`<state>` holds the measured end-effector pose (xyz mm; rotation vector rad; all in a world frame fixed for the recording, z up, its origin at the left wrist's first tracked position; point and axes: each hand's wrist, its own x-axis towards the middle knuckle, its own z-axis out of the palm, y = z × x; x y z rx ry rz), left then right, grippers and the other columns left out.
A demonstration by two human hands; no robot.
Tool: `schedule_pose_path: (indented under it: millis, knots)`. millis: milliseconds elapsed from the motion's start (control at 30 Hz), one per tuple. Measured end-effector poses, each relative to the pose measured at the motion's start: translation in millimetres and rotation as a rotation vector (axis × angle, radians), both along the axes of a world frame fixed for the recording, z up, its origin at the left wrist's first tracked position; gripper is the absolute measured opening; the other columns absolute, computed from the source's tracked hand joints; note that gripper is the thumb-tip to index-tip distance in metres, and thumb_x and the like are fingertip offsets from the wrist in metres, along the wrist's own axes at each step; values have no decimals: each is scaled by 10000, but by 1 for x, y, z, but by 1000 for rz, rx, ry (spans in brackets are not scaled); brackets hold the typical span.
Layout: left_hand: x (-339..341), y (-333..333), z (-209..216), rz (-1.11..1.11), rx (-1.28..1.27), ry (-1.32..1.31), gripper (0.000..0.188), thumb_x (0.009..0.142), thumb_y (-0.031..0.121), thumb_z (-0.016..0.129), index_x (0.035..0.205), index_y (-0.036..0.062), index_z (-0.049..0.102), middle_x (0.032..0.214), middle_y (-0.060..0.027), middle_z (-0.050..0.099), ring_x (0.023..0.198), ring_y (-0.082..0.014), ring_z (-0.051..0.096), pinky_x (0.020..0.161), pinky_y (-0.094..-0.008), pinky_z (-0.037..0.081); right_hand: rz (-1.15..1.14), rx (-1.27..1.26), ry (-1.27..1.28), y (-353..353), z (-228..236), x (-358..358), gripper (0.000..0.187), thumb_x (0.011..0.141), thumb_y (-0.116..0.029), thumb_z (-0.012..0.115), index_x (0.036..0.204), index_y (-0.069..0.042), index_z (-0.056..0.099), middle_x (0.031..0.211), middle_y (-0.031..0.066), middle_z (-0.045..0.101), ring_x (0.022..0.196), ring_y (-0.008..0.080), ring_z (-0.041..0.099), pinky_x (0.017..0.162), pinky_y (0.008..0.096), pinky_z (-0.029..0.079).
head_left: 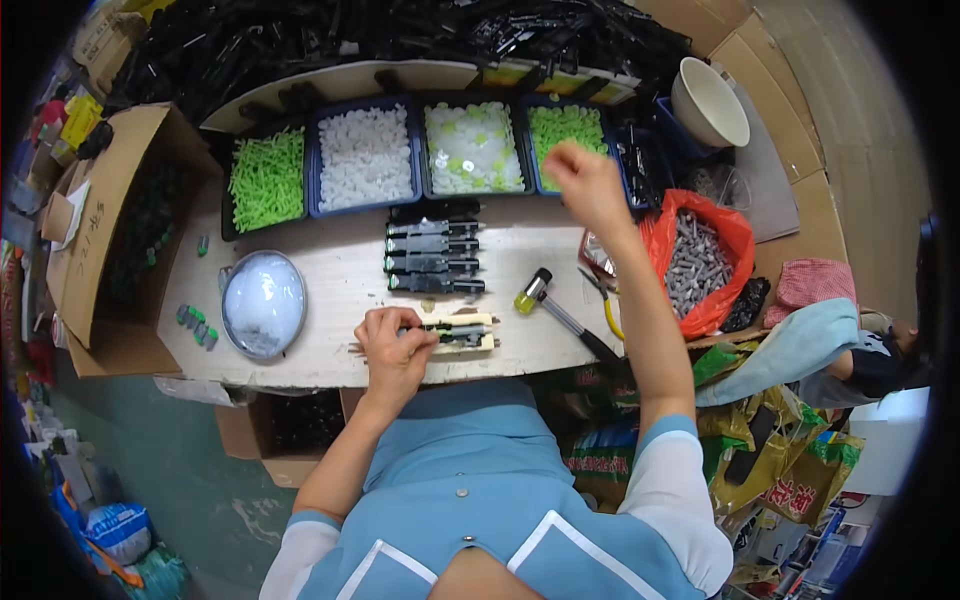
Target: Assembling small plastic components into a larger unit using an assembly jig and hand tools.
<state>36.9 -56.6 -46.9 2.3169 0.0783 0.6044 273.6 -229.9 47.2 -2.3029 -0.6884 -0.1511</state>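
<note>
Off-white worktable (340,290), one: bounded left by an open cardboard carton (118,235), behind by a row of trays (366,207), right by a red plastic bag (745,255); front edge close to the person's waist. Bare surface lies between the round dish (226,318) and the black assemblies (436,286), and again from these rightward to the hammer (568,320).

Counts, left to right. Green-and-grey pieces (203,245): one alone, about five grouped. Round dish: one, pale contents. Trays: four, holding green sticks, white parts, white with yellow-green parts, green parts. Black assemblies: about five, in a column. Cream fixture (482,343): one, near the front edge, dark piece (448,333) lying in it. Hammer: one. Yellow-handled pliers (611,312): one.

Left hand (392,345): thumb and fingertips drawn together at the fixture's left end; hold on the dark piece hidden, cannot be told. Right hand (588,185): raised before the fourth tray, fingers curled in; contents cannot be told.

Surroundings: black parts (400,30) heaped behind the trays; hammer and pliers between fixture and bag; cream bowl (710,102) at back right.
</note>
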Motion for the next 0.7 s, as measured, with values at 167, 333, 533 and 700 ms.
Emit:
schedule_pose_path:
  millis: [167,333,533,700]
  knots:
    - [1,1,0,-11,-17,23,116,610,63,695,697,124,649,831,-5,539,912,-219,450,788,-365,266,-175,-236,-717,13,40,118,283,708,17,536,941,-104,642,915,83,580,900,289,547,735,375,445]
    - [-4,-1,0,-19,-30,47,114,612,69,700,699,126,652,840,-4,538,923,-220,444,802,-370,255,-150,-672,-695,40,53,167,407,749,-66,575,1102,-264,610,1066,8,526,1060,213,450,836,458,349]
    - [-4,0,0,-9,-4,35,100,609,82,694,693,115,649,845,-20,538,917,-237,449,780,-375,266,-143,-423,-886,52,55,161,312,794,-184,595,1105,-208,581,1094,-11,569,1045,207,489,794,472,370]
    - [1,6,-8,-5,-60,-19,203,648,109,694,845,104,645,920,-55,531,926,-237,457,786,-365,285,296,353,-167,49,55,68,308,887,-163,492,1176,-58,507,964,123,593,851,207,560,733,289,435]
